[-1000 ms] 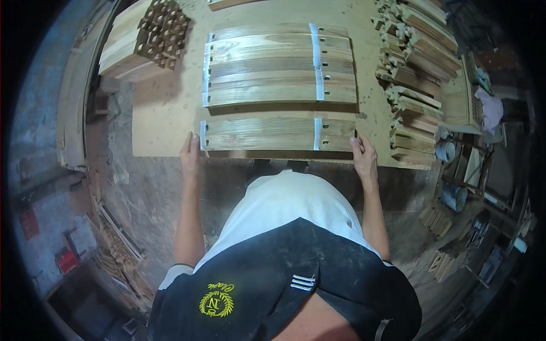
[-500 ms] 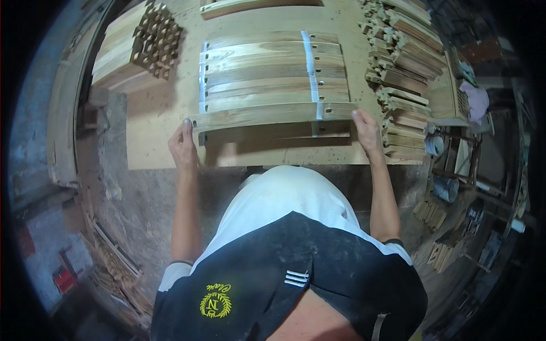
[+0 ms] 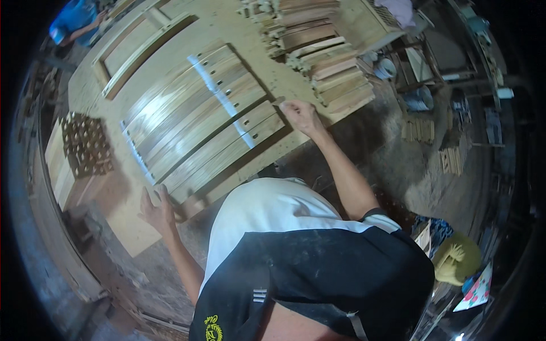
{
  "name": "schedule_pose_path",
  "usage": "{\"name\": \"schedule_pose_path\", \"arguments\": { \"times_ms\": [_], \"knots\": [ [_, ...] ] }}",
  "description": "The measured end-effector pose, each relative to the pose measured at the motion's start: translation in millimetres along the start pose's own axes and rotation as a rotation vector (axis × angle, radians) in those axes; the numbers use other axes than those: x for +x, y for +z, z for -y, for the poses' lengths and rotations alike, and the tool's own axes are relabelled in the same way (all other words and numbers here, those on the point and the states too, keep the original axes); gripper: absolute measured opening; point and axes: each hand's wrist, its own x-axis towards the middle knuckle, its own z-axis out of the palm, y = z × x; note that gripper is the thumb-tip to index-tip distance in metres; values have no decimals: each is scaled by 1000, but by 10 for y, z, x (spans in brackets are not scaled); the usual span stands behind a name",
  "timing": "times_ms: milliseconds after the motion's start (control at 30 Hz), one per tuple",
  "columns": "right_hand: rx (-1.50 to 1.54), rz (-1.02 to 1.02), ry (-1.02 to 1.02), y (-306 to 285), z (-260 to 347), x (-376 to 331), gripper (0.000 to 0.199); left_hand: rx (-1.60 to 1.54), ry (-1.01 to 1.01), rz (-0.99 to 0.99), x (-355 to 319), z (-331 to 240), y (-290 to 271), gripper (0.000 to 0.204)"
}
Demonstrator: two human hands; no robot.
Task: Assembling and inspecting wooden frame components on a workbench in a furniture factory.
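Note:
Flat wooden slats (image 3: 199, 122) lie side by side on the worktable, angled across it, with small dark slots near their ends. White bands cross them near both ends. My left hand (image 3: 159, 213) is beside the near left corner of the row, fingers apart and holding nothing. By the right ends of the nearest slats is my right hand (image 3: 304, 118), its fingers loosely bent. Nothing shows in its grasp, though its fingertips are partly hidden. A narrow gap separates the two nearest slats from those behind.
A rectangular wooden frame (image 3: 139, 51) lies farther back on the tabletop (image 3: 133, 236). Stacked slotted pieces (image 3: 85, 148) stand at the left, and piles of wooden strips (image 3: 335, 74) at the right. Another person (image 3: 77, 23) in blue is at the far left. Buckets (image 3: 418, 98) stand beyond the right edge.
The slat I held by both ends now lies flat with the others, and both hands have come off it. The view has turned, so the table appears slanted.

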Motion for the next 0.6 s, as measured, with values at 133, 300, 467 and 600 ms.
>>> {"name": "schedule_pose_path", "arguments": {
  "times_ms": [133,300,467,600],
  "knots": [
    [-28,-592,251,-653,-534,-195,42,-118,179,92,-227,-422,9,63],
    [-112,-706,500,-990,-1127,-46,59,-167,389,297,-518,-1053,221,63],
    [165,-640,527,-1011,-984,-90,64,-132,435,338,-571,-1345,205,62],
    [117,-626,551,-1132,-948,-147,66,-175,421,315,-607,-1393,223,59]
  ]
}}
